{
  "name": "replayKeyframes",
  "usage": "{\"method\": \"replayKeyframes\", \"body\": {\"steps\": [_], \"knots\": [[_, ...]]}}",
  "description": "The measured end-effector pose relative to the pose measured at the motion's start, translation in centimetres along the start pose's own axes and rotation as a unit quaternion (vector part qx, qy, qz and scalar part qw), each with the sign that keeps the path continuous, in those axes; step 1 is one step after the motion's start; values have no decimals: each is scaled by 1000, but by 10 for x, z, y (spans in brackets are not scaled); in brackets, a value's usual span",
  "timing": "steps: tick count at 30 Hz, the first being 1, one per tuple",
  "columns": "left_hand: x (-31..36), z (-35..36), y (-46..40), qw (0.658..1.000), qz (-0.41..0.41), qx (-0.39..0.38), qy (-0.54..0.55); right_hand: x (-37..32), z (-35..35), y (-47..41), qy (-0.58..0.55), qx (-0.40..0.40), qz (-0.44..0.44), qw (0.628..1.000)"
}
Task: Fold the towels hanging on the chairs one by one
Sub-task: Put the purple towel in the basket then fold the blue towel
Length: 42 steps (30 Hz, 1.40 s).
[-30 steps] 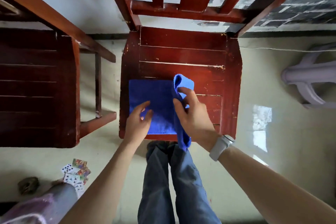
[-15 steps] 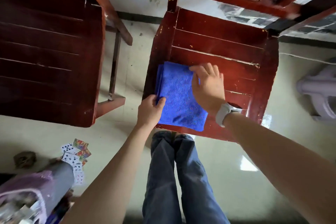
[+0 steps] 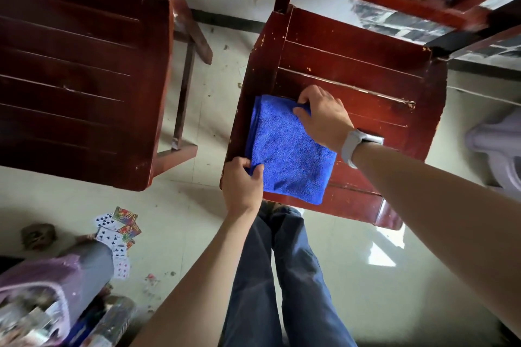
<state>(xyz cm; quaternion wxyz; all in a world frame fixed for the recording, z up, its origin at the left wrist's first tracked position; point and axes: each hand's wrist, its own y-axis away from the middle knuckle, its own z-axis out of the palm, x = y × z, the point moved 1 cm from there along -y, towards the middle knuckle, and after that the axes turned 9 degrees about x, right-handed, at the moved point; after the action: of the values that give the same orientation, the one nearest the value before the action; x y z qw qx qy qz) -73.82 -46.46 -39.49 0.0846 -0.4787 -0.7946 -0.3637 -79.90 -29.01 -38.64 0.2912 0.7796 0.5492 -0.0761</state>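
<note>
A blue towel (image 3: 287,149), folded into a narrow rectangle, lies on the left part of the seat of a red-brown wooden chair (image 3: 366,70). My left hand (image 3: 244,183) pinches the towel's near left corner at the seat's front edge. My right hand (image 3: 321,115), with a white watch on its wrist, grips the towel's far right corner. No towel shows on either chair back.
A second dark wooden chair (image 3: 79,70) stands to the left, across a narrow gap of floor. Playing cards (image 3: 118,236) lie scattered on the floor at lower left beside a seated person's knee (image 3: 93,256). A white plastic stool (image 3: 496,146) is at the right edge.
The towel's right half was folded over onto the left. My right hand shifted from pressing flat to gripping the far corner; my left hand closed on the near corner.
</note>
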Motion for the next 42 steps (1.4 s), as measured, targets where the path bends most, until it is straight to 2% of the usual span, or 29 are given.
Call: {"method": "replayKeyframes", "body": {"steps": [4, 9, 12, 14, 15, 18, 21, 26, 31, 34, 36, 39, 42], "knots": [[-8, -5, 0, 995, -64, -13, 74, 3, 6, -1, 20, 32, -27, 999], [-13, -11, -3, 995, -70, -27, 71, 3, 11, -3, 50, 43, -51, 997], [-10, -12, -9, 991, -88, -46, 92, 2, 7, 10, 60, 104, -80, 990], [-6, -14, -10, 991, -65, -58, 96, 6, 9, 26, 125, 158, -132, 971], [-6, -16, -11, 992, -54, -57, 98, 8, 13, 34, 165, 160, -151, 961], [-12, -18, -11, 988, -67, -31, 139, 10, 33, 54, 250, 97, -155, 951], [-20, -18, -13, 983, -74, -25, 168, 8, 47, 57, 265, 52, -144, 952], [-17, -15, -16, 989, -33, -49, 132, 17, 53, 49, 265, 28, -157, 951], [23, -13, -32, 983, -53, -90, 152, 18, 44, 60, 223, 66, -206, 950], [51, -8, -53, 989, -18, -67, 132, 21, 45, 84, 224, 74, -256, 937], [64, 0, -66, 992, 13, -50, 112, 24, 52, 98, 234, 52, -274, 931], [69, 12, -78, 994, 58, -22, 88, 28, 65, 107, 239, 15, -293, 926], [63, 13, -84, 991, 66, 3, 112, 29, 69, 109, 241, 2, -302, 922]]}}
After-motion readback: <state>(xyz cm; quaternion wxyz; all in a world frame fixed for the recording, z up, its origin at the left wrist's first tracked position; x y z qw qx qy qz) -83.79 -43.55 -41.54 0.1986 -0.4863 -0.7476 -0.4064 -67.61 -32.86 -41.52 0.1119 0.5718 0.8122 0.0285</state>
